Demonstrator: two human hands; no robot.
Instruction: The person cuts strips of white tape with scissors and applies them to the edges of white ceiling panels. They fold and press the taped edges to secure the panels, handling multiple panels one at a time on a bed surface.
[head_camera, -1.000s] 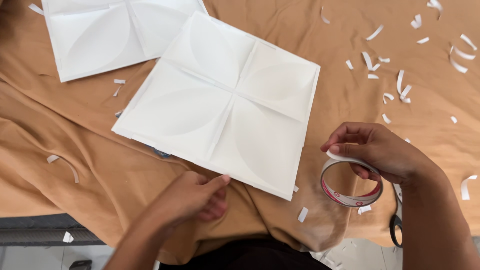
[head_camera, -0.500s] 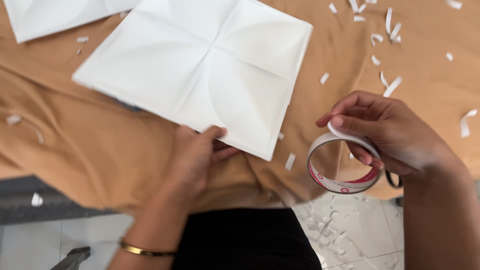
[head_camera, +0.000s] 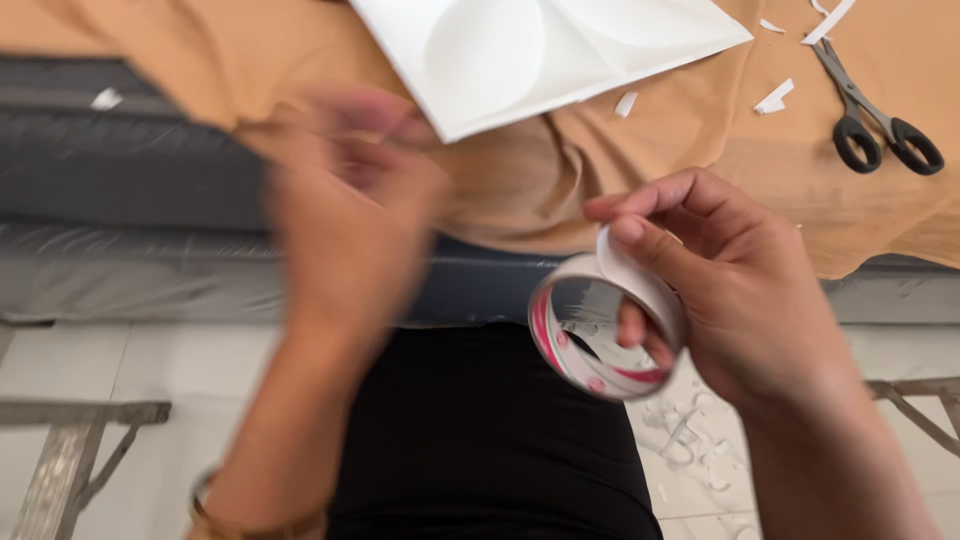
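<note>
right hand (head_camera: 740, 290) grips a roll of tape (head_camera: 600, 330), white outside with a red-and-white inner ring, held in front of the body just off the tabletop (head_camera: 640, 170) edge. thumb presses the outer band, one of the fingers (head_camera: 632, 328) hooks through the core. left hand (head_camera: 350, 210) is blurred, raised beside the roll, not touching it; cannot tell whether its grip is loose or clenched. tan cloth covers the tabletop. white embossed panel (head_camera: 530, 55) lies near the edge. black-handled scissors (head_camera: 880, 115) at far right, among white paper scraps (head_camera: 775, 98).
</note>
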